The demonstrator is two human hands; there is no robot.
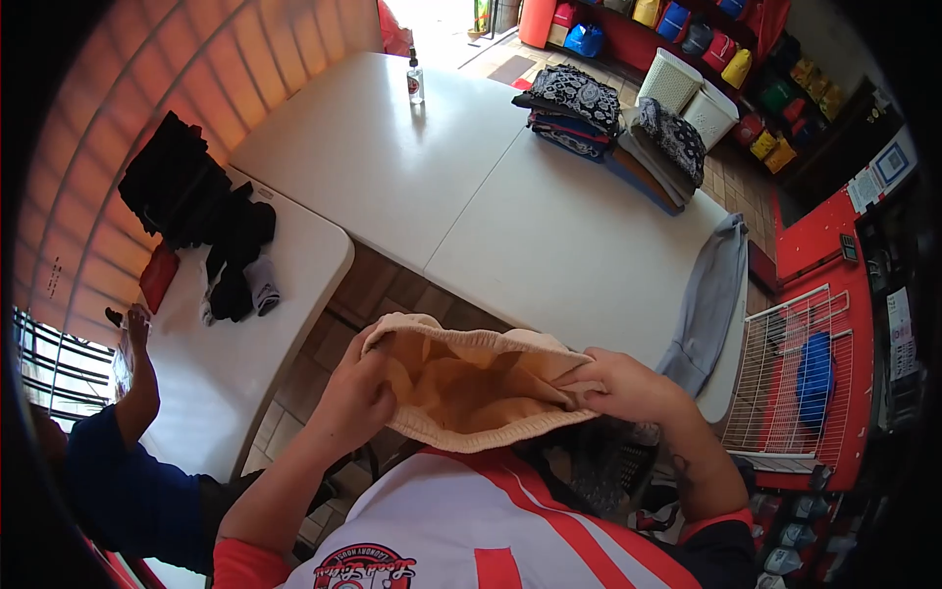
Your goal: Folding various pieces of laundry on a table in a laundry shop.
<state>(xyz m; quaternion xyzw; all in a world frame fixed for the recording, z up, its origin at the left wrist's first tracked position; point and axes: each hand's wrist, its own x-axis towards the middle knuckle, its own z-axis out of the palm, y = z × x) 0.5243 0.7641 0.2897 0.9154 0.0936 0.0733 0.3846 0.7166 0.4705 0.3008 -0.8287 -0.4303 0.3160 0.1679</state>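
Note:
A cream garment with an elastic waistband (478, 440) is stretched between my two hands, its opening facing up so the tan inside shows. My left hand (360, 397) grips the band at its left end, fingers partly hidden by the cloth. At the right end my right hand (625, 386) pinches the band and a fold of fabric. The garment hangs just in front of my chest, near the edge of the white table (471, 235). Right of it, a grey garment (703, 309) lies along the table's right end.
Folded clothes (574, 103) stand in stacks at the table's far right, near a pump bottle (415, 82). On the left table (294, 258) lie black clothes (176, 184) and a grey sock (262, 283). A person in blue (132, 486) is at the left. A white wire rack (780, 383) stands right.

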